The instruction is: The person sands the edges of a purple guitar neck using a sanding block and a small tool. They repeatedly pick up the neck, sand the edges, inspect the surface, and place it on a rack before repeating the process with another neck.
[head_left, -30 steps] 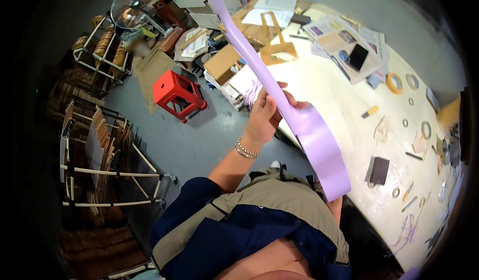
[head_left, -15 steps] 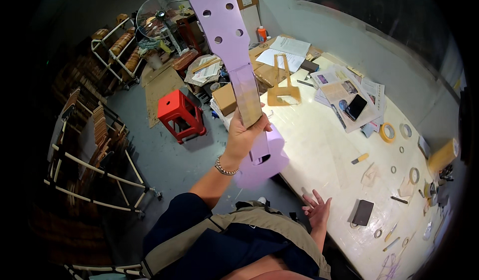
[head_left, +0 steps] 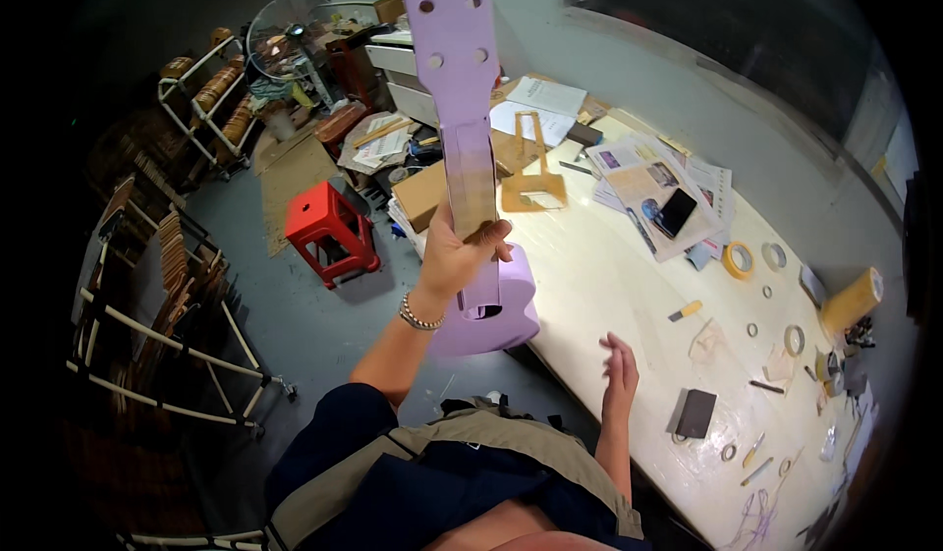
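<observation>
My left hand [head_left: 457,264] is closed round the neck of a lilac-painted ukulele [head_left: 454,89], held upright in front of me. Its headstock has several peg holes and no strings show. Masking tape seems to cover the fingerboard, and the body with its sound hole hangs lower, partly behind my wrist. My right hand [head_left: 619,369] is raised by the near edge of the white table [head_left: 629,305], holding nothing, its fingers stretched and slightly blurred. A dark block [head_left: 696,413] lies to its right.
Papers with a phone [head_left: 675,212] lie on the table, along with tape rolls [head_left: 738,259], a yellow-handled knife [head_left: 686,310] and a wooden template [head_left: 533,190]. On the floor at left stand a red stool [head_left: 329,232] and a rack [head_left: 167,355] of wooden parts.
The ukulele has turned more upright, its headstock rising and its body swinging slightly. My right hand has turned, its fingers closer together. The whole view has shifted a little.
</observation>
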`<action>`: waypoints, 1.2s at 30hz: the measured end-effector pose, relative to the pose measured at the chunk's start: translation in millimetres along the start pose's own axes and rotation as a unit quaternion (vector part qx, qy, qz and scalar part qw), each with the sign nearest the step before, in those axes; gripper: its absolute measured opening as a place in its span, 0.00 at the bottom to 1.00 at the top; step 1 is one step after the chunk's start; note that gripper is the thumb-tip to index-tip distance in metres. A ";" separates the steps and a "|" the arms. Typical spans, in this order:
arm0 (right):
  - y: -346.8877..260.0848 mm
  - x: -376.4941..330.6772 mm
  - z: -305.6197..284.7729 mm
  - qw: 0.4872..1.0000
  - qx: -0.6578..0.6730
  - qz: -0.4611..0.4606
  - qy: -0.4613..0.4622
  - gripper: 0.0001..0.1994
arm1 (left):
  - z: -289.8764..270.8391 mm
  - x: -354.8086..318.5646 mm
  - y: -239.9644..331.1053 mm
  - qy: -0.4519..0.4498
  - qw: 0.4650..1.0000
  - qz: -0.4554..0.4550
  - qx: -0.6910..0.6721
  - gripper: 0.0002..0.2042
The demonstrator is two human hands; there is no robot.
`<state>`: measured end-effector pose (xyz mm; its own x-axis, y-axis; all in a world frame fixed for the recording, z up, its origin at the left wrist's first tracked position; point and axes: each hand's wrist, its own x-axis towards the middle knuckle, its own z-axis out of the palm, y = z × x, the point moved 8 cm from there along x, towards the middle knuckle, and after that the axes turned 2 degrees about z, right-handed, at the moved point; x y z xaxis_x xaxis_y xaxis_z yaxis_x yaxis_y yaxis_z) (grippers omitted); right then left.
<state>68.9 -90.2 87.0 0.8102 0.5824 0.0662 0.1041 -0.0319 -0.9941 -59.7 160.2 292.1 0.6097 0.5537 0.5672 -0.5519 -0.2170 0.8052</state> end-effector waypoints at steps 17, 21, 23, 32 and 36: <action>-164.9 86.4 54.1 0.961 -0.162 -0.214 -0.062 0.29 | 96.4 59.0 36.1 -0.105 0.968 0.201 0.105 0.24; -165.0 84.2 60.9 0.976 -0.138 -0.150 -0.078 0.27 | 106.3 66.3 69.6 -0.102 0.944 0.267 0.166 0.14; -166.8 83.6 62.1 0.973 -0.144 -0.168 -0.065 0.28 | 108.1 71.4 77.4 -0.110 0.926 0.287 0.220 0.12; -165.8 84.6 64.8 0.966 -0.187 -0.177 -0.033 0.29 | 117.9 98.9 84.8 -0.301 0.917 0.138 0.224 0.08; -167.8 84.6 67.4 0.960 -0.203 -0.189 -0.027 0.30 | 121.2 106.3 82.4 -0.363 0.891 0.098 0.254 0.08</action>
<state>81.1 19.2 253.6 0.6401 0.6558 0.4003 0.6103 -0.1175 -0.7834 28.6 103.7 439.7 0.8388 -0.1615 0.5200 -0.4725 -0.6904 0.5477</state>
